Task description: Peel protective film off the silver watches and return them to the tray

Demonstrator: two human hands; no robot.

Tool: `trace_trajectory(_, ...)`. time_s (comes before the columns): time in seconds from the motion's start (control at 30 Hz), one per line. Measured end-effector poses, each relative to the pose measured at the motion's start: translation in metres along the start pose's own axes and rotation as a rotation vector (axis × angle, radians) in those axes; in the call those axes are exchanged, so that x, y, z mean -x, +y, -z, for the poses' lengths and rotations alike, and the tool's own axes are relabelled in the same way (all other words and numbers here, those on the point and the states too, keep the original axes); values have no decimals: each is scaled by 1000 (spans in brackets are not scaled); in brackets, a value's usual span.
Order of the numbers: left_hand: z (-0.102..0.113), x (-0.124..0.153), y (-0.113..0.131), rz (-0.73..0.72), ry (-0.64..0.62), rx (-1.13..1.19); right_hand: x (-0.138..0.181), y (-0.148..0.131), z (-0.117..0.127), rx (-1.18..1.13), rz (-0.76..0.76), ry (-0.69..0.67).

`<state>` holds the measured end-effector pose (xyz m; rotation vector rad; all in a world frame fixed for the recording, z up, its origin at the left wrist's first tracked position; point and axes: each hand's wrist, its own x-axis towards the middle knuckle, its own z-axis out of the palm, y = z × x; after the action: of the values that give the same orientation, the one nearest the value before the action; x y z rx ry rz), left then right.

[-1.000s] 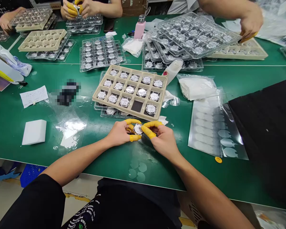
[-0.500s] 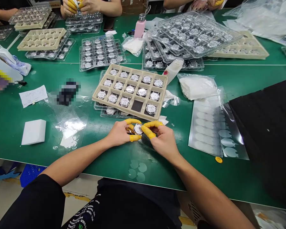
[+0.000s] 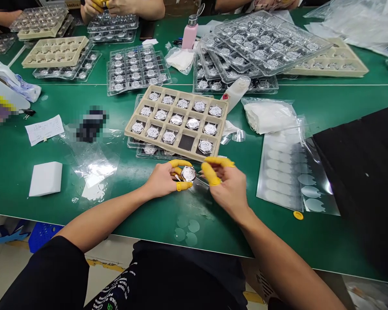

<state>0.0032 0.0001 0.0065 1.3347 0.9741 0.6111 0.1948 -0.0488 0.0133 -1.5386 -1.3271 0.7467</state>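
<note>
- White capitals and a few green letters ran across the front of the wearer's black shirt (image 3: 116,284); one word looked like "YOUR", and the rest could not be read.
- A paper slip (image 3: 45,130) at the left of the table (image 3: 220,232) carried handwriting too small to read.
- The left hand (image 3: 164,178) reached in from the left, its grip pinching a silver watch (image 3: 189,173) between fingers and thumb in yellow covers.
- The watch was just in front of a beige tray, its round silver face turned up; its fine markings could not be read.
- The right hand (image 3: 228,183) hung just right of the watch, yellow-covered thumb and forefinger pointing toward it; whether its grip held anything thin could not be told.
- The beige tray (image 3: 221,125), tilted on clear trays, had three rows of five compartments: fourteen held a watch each, and the fourth in the front row showed bare dark lining.
- Behind it, a clear tray (image 3: 126,86) of watches sat at the left, and a fanned stack of clear trays (image 3: 297,59) at the right.
- A plastic bag (image 3: 268,116) of white sheets lay at the right, touching film sheets (image 3: 283,172) with rounded cutouts.
</note>
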Motion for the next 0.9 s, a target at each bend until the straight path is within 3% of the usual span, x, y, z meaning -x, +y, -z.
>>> trace_trajectory(0.07, 0, 1, 0, -3, 4, -7, -2, 3, 8, -21, -16, 102)
trace_trajectory(0.13, 0, 1, -1, -1, 3, -3, -2, 4, 13, -89, -64, 99)
trace_trajectory(0.33, -1, 1, -4, -31, 3, 10, -1, -5, 0, -273, -373, -328)
trace_trajectory(0.4, -1, 1, -5, -31, 1, 17, -1, -7, -8, -286, -445, -386)
trace_trajectory(0.53, -1, 2, -9, -8, -21, 8, 2, -6, -21, -349, -527, -344)
trace_trajectory(0.9, -2, 3, -4, -52, -33, 87, 4, -2, -21, -545, -484, -196)
